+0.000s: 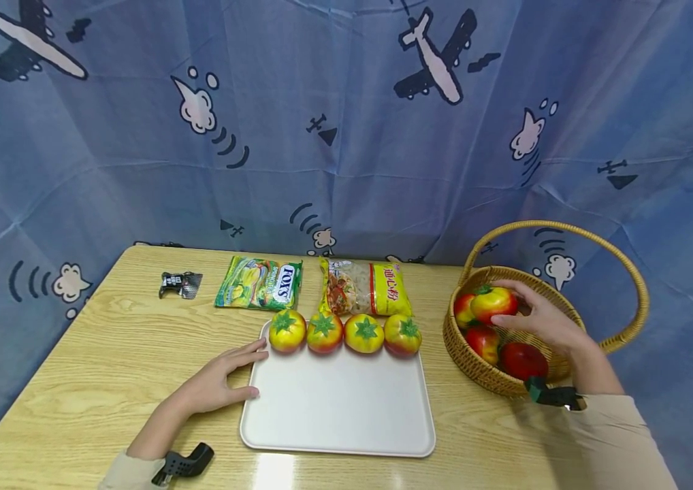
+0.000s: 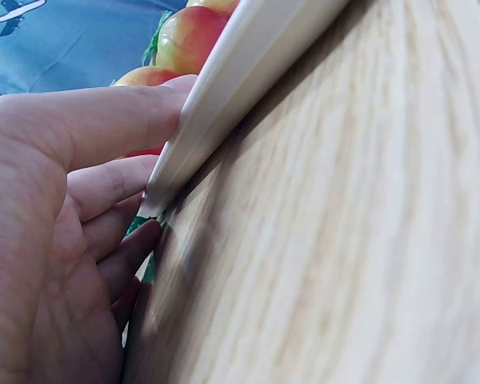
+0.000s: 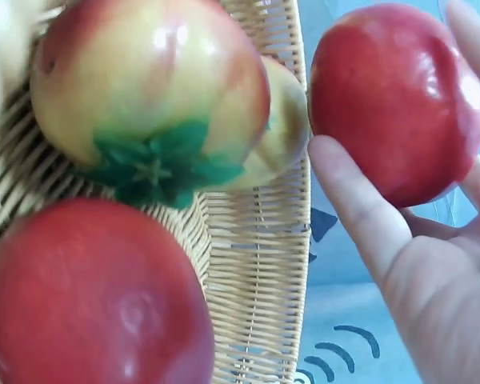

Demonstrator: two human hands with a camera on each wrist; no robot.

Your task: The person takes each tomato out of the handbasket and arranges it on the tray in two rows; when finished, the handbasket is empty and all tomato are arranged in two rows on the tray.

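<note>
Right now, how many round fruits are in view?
8: four fruits in a row along the tray's far edge, one in the right hand at the basket, and three inside it. More may be hidden there.

Soft, even light fills the head view, bright on the wooden table (image 1: pixel 107 361); a white glare patch sits just in front of the tray (image 1: pixel 337 401), a fainter one to that patch's right. A soft shadow falls well right of the tray, beside the right sleeve (image 1: pixel 616 435). In the left wrist view, shade runs along the tray's underside, dimming the lower fingers of the left hand (image 2: pixel 32 240), and the wood grain blurs. In the right wrist view, highlights gloss the held red fruit (image 3: pixel 384 104); something pale is badly out of focus.
</note>
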